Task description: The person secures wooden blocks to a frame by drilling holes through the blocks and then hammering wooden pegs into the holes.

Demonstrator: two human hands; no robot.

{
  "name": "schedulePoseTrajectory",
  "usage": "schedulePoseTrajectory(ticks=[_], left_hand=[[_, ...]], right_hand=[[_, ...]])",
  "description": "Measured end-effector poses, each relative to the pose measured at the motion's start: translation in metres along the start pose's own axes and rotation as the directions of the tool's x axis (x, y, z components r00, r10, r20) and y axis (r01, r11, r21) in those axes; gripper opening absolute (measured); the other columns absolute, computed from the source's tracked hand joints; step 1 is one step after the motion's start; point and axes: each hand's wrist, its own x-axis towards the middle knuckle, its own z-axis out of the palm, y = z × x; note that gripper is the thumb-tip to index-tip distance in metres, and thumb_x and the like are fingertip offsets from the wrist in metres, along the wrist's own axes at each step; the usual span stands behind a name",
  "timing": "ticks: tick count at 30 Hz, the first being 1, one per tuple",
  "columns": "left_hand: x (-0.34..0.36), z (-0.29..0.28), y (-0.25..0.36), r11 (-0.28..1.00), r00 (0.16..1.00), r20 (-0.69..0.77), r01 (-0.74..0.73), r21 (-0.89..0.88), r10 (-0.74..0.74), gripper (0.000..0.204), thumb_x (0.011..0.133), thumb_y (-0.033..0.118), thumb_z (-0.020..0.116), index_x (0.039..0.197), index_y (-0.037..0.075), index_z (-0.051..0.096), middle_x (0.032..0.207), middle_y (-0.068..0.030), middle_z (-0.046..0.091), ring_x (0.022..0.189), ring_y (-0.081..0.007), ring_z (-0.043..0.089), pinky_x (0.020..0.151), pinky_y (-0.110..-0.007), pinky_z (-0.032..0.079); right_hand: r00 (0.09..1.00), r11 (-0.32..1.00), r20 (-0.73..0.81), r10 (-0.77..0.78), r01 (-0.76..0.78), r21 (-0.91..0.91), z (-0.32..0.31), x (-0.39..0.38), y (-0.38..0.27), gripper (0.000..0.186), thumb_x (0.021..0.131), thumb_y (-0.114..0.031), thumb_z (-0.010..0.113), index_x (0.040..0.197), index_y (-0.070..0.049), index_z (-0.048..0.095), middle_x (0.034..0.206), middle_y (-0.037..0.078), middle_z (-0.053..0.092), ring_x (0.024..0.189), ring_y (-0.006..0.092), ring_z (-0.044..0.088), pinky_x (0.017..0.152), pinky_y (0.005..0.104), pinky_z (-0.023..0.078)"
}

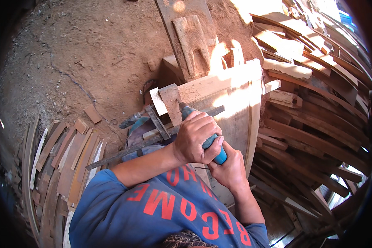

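Brown dirt floor (103, 37) stretches out past the hands, with a big heap of wood strips (306, 124) to their right and more wood pieces (66, 165) standing to their left. Both hands are wrapped around one blue-green tool (210, 141). The left hand (197, 136) grips it nearer the front, and the right hand (231, 167) holds the back end, close to the body. Two hands on it may help keep it steady and aim it well.

The tool slants away from the person, so its tip points at a small wood board (170, 101) just past the left hand. I can't tell if the tip touches the wood. A metal clamp (157, 122) sits to the left of the left hand, by that board, probably to stop things from sliding, which would leave both hands free for the tool. Its long bar (124, 155) passes near the left wrist. Just past the hands and to their right is a wide wooden panel (233, 124), which may make a firm place to work.
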Motion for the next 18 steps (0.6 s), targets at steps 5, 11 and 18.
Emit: schedulePoseTrajectory(ticks=[5,11,18], left_hand=[[0.000,0.001,-0.002,1.000,1.000,-0.009,-0.002,0.010,0.002,0.016,0.083,0.020,0.065,0.076,0.006,0.061,0.073,-0.0090,0.060,0.067,-0.0286,0.057,0.070,-0.040,0.044],[-0.002,0.001,-0.006,1.000,0.999,-0.037,-0.011,0.001,0.011,0.017,0.083,0.020,0.065,0.077,0.005,0.062,0.073,-0.0084,0.061,0.067,-0.0284,0.058,0.070,-0.040,0.045],[-0.004,-0.002,-0.009,1.000,0.999,-0.051,-0.011,-0.011,0.011,0.015,0.083,0.020,0.065,0.078,0.006,0.062,0.075,-0.0080,0.064,0.067,-0.0275,0.059,0.070,-0.040,0.045]], right_hand=[[1.000,1.000,0.020,0.013,-0.012,-0.015,-0.003,0.004,0.002,0.031,0.076,-0.020,0.081,0.085,-0.001,0.058,0.074,0.028,0.066,0.080,0.0495,0.067,0.069,0.0517,0.054],[1.000,0.999,0.018,0.002,-0.001,-0.054,-0.003,0.007,-0.001,0.030,0.075,-0.020,0.080,0.084,-0.002,0.058,0.074,0.027,0.067,0.078,0.0490,0.067,0.069,0.0525,0.054],[1.000,0.994,0.025,-0.008,0.010,-0.106,-0.003,0.010,-0.007,0.027,0.075,-0.019,0.078,0.082,-0.003,0.058,0.074,0.026,0.067,0.076,0.0482,0.067,0.068,0.0529,0.054]])
